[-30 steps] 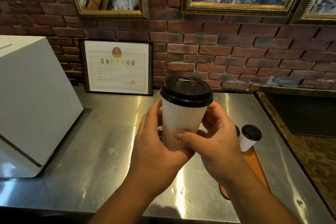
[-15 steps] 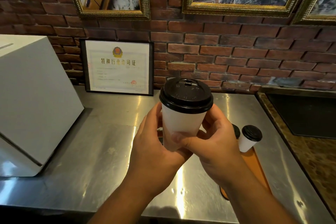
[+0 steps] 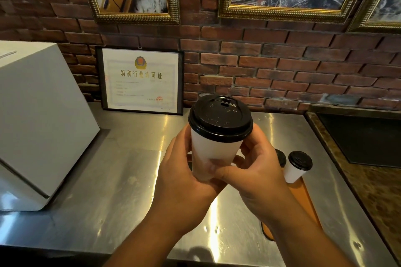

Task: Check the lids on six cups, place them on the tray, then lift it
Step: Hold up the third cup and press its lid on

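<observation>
Above the stainless steel counter (image 3: 112,184), held up a white paper cup with a black plastic lid (image 3: 213,143).
Clasped its lower body between left hand (image 3: 184,182) and right hand (image 3: 256,178), apart from the orange tray (image 3: 303,199) bearing another lidded cup (image 3: 296,166).

The white paper cup (image 3: 213,154) looks matt under its black plastic lid (image 3: 220,118). The brushed stainless-steel counter (image 3: 121,180) shines glossy. The red brick wall (image 3: 282,67) is rough.

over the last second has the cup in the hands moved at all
Yes, slightly. The held cup has tipped its black lid toward the camera and sits a little lower against the framed certificate on the wall.
</observation>
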A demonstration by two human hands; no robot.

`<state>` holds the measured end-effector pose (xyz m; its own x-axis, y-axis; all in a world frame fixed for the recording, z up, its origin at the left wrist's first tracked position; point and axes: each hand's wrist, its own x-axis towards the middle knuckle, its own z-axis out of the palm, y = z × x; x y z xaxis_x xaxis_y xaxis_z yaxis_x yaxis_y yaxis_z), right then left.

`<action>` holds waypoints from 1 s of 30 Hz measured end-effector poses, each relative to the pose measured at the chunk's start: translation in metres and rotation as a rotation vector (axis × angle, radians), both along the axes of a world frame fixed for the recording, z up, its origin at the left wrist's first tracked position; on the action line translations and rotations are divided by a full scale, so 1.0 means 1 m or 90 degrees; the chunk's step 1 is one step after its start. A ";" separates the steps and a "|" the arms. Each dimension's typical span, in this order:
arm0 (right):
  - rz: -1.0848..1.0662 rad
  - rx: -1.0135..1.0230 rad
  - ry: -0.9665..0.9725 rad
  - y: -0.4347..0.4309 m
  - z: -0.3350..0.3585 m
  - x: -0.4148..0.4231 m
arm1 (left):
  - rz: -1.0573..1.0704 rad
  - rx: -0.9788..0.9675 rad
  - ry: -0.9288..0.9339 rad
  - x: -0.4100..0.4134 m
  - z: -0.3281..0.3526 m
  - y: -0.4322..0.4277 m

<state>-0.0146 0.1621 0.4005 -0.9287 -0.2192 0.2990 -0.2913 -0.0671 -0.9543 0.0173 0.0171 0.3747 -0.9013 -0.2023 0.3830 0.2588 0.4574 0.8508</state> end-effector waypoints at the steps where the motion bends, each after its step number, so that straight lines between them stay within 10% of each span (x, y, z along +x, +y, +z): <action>1: 0.006 -0.005 -0.002 0.000 0.001 0.000 | -0.001 -0.003 -0.001 0.000 0.000 0.000; 30: 0.001 -0.028 0.012 -0.004 0.002 0.000 | -0.010 -0.043 -0.024 0.000 -0.001 -0.008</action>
